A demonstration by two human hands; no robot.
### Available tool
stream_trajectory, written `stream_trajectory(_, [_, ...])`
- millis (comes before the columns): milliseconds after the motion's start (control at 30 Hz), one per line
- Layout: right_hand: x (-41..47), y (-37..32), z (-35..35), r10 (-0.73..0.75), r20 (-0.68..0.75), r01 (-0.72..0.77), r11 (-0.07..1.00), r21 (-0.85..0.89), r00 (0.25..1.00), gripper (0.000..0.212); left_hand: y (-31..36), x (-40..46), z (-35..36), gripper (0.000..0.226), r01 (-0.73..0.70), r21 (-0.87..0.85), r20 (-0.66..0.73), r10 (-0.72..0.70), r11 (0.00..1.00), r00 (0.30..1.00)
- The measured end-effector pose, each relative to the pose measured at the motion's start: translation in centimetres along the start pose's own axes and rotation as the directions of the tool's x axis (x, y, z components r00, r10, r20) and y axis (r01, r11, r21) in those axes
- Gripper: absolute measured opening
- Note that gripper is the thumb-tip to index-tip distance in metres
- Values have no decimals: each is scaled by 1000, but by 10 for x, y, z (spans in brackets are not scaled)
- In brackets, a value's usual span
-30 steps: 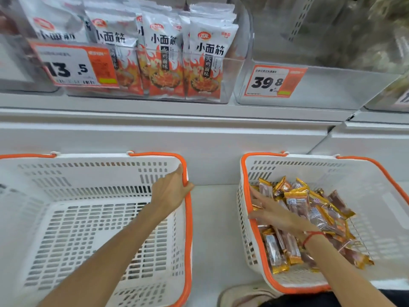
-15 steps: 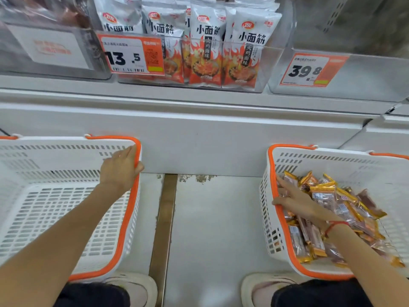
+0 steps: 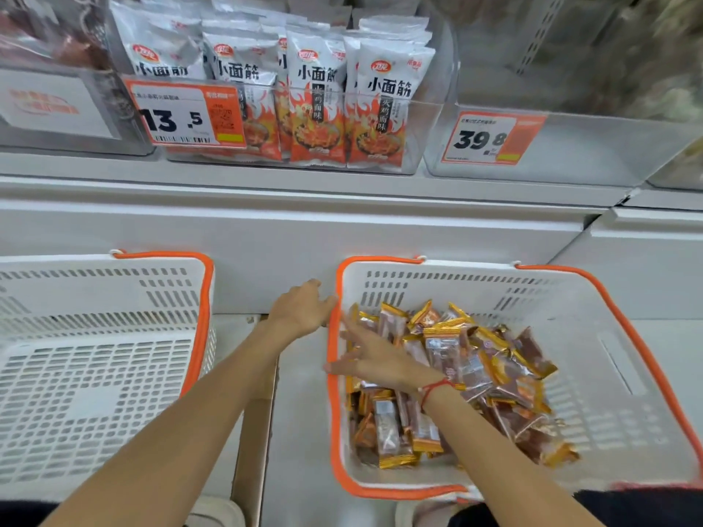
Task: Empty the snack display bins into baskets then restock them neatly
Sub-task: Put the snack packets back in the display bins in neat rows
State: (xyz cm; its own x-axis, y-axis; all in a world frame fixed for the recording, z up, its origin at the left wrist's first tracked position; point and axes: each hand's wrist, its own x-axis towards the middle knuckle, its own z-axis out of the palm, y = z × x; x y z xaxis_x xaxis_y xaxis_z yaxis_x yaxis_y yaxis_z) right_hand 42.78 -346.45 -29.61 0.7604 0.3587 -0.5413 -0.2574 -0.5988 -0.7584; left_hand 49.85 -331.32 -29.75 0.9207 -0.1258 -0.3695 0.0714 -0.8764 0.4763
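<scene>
- Right hand (image 3: 374, 361), at about five o'clock in the view, lies flat with fingers spread over the snack packets (image 3: 456, 374), touching them but gripping none.
- Left hand (image 3: 302, 308) reaches across at centre, open fingers against the orange rim of the right basket (image 3: 624, 393); whether they curl round it is unclear.
- The packets, small foil-wrapped bars in gold and brown, are heaped at the basket's nine o'clock side. They look light, slick and crinkly, so likely best scooped by the handful.
- The left basket (image 3: 95, 374) sits at eight o'clock.
- At one o'clock, the clear bin (image 3: 570, 146) tagged 39.8 looks emptied.
- At twelve o'clock, white noodle-snack bags (image 3: 315, 104) stand upright.
</scene>
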Motion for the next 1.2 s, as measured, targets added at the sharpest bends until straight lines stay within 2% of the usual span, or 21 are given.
stream_trajectory(133, [8, -34, 26, -29, 234, 44, 997, -61, 972, 92, -48, -8, -20, 40, -13, 5, -131, 14, 1000, 991])
stream_trajectory(200, [-3, -40, 18, 20, 265, 38, 977, -211, 964, 74, -69, -14, -29, 32, 22, 169, -258, 23, 985, 966])
stream_trajectory(233, [-6, -33, 7, 38, 188, 15, 962, -273, 981, 66, -77, -17, -32, 30, 60, 286, -317, 35, 956, 948])
stream_trajectory(267, [-9, -23, -6, 6, 54, 13, 939, -343, 999, 59, -86, -19, -32, 28, 96, 371, -361, 48, 923, 931])
stream_trajectory(333, [-12, 13, -35, -94, -222, -31, 865, -502, 970, 48, -106, -22, -26, 27, 127, 423, -422, 71, 897, 904])
stream_trajectory(400, [-12, 54, -61, -190, -451, -161, 758, -632, 872, 48, -120, -27, -17, 34, 127, 427, -467, 98, 895, 879])
stream_trajectory(467, [-30, 86, -87, -227, -622, -346, 666, -660, 749, 57, -125, -30, -13, 47, 127, 446, -499, 129, 886, 857])
stream_trajectory(533, [-47, 106, -103, -216, -748, -530, 584, -614, 628, 71, -124, -30, -14, 57, 113, 497, -465, 154, 860, 872])
stream_trajectory(600, [-57, 119, -103, -56, -838, -641, 618, -456, 543, 81, -122, -30, -16, 59, 103, 505, -423, 142, 857, 895])
stream_trajectory(667, [-60, 125, -101, 133, -877, -697, 666, -266, 462, 81, -121, -29, -20, 61, 91, 525, -409, 157, 846, 899])
stream_trajectory(733, [-60, 127, -105, 180, -871, -680, 702, -212, 457, 74, -121, -29, -22, 60, 86, 542, -411, 174, 836, 895])
stream_trajectory(833, [-64, 128, -116, 151, -868, -603, 774, -194, 473, 61, -121, -28, -24, 53, 80, 547, -413, 185, 833, 892])
stream_trajectory(1000, [-70, 131, -121, 112, -861, -515, 837, -187, 496, 63, -123, -29, -28, 56, 82, 566, -369, 164, 820, 915])
stream_trajectory(1067, [-71, 132, -122, 113, -865, -496, 852, -169, 489, 61, -126, -26, -26, 45, 72, 561, -404, 196, 825, 894])
stream_trajectory(1100, [-70, 133, -122, 122, -866, -492, 857, -155, 486, 60, -130, -25, -24, 35, 64, 517, -447, 206, 853, 870])
stream_trajectory(1133, [-69, 133, -121, 134, -867, -493, 859, -141, 481, 60, -135, -24, -23, 37, 64, 444, -485, 180, 894, 856])
stream_trajectory(1200, [-68, 133, -121, 142, -869, -491, 862, -127, 474, 61, -136, -28, -20, 54, 47, 248, -510, 89, 968, 855])
